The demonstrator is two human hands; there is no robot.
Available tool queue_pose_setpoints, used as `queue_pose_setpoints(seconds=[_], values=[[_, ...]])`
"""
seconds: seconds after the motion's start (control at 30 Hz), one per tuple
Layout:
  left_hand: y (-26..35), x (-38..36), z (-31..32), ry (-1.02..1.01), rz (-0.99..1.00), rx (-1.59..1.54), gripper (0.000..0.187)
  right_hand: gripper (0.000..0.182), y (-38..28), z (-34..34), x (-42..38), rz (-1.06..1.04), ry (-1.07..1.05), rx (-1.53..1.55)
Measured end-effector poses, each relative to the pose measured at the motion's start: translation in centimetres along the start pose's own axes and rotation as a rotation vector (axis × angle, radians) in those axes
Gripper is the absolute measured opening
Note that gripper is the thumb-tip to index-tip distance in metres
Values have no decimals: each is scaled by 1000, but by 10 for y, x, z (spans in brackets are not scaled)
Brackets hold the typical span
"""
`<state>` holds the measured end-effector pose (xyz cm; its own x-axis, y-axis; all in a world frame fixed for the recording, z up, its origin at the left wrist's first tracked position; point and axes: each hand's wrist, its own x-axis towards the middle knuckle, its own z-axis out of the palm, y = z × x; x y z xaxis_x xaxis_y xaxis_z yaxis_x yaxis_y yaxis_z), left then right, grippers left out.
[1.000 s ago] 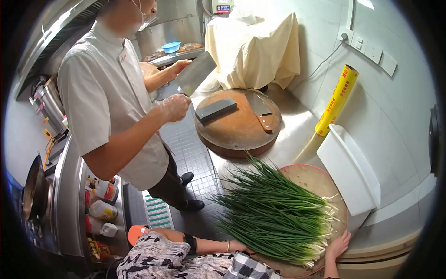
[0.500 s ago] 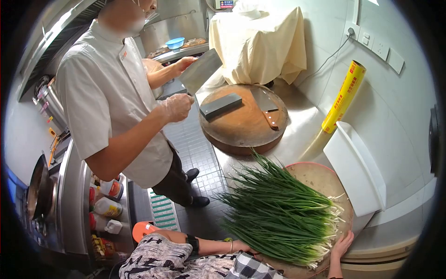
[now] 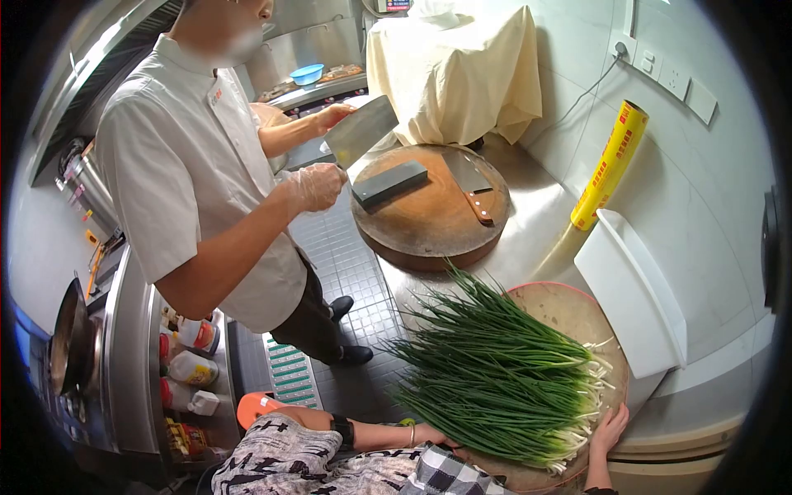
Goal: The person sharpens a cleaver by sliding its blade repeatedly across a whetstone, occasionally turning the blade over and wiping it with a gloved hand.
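Note:
A large heap of green scallions (image 3: 503, 375) lies on a round board (image 3: 553, 305) with a red rim, white root ends to the right. My right hand (image 3: 609, 429) rests against the board's lower right rim, fingers stretched out along the edge. At the lower left of the board is my left hand (image 3: 431, 435), beside the leaf tips, its fingers partly hidden. Farther up, a round wooden chopping block (image 3: 429, 239) bears a dark sharpening stone (image 3: 389, 183) and a cleaver (image 3: 478, 208) with a wooden handle.
A co-worker (image 3: 198, 165) in white stands at the left, holding another cleaver (image 3: 363, 132) beside the block with a gloved hand. A white bin (image 3: 631, 297) and a yellow roll (image 3: 610, 165) stand against the right wall. A cream cloth (image 3: 454, 74) covers something behind the block.
The co-worker's cleaver has tilted, showing more of its blade, and its gloved holding hand has shifted slightly. My hands stay at the board's edges, and the scallions lie as before.

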<state>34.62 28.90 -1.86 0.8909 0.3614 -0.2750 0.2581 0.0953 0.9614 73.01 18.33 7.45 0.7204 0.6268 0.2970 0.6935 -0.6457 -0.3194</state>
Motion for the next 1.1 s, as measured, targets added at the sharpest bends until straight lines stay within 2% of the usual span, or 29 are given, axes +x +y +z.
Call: queue_pose_setpoints(seconds=[0.5,0.63,0.73,0.93,1.1], values=[[0,-1,-1,16,233,111,42,32,-4,-1,-1,-16,42,-6],[6,0,-1,40,57,-25,42,32,-3,0,0,-11,40,-11],[9,0,-2,-30,-60,-181,43,33,-2,0,0,6,17,-17],[25,-5,-2,26,-24,-257,46,35,-2,-1,0,15,-18,-39],[21,-8,-2,-13,-94,-317,46,35,8,6,1,-29,17,-20]])
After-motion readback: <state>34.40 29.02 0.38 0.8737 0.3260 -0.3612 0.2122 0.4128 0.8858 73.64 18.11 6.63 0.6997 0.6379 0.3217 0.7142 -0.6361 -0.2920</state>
